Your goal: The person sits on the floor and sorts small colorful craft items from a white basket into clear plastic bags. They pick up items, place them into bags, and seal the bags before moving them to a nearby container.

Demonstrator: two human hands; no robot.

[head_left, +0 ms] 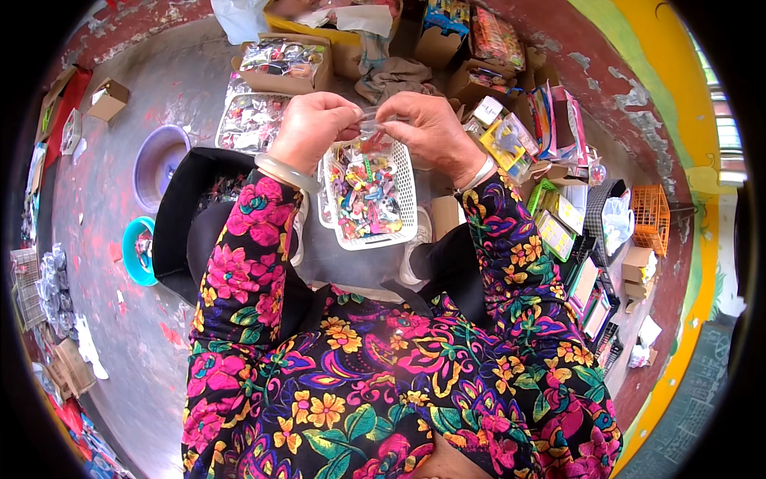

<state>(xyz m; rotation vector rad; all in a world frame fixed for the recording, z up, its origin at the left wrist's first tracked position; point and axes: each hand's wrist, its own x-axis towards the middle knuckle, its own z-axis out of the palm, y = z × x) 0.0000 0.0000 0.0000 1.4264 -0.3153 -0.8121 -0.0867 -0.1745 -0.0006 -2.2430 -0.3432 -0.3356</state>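
Left hand (317, 129) and right hand (432, 134) pinched a bag (371, 131) (seemingly opening or sealing it) over the far end of the basket (408, 203), steadiness likely needed next.

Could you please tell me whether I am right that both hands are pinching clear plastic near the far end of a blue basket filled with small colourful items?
Not quite: the head view shows that the basket is white, not blue. The left hand and right hand do pinch clear plastic near its far end, and small colourful items fill it.
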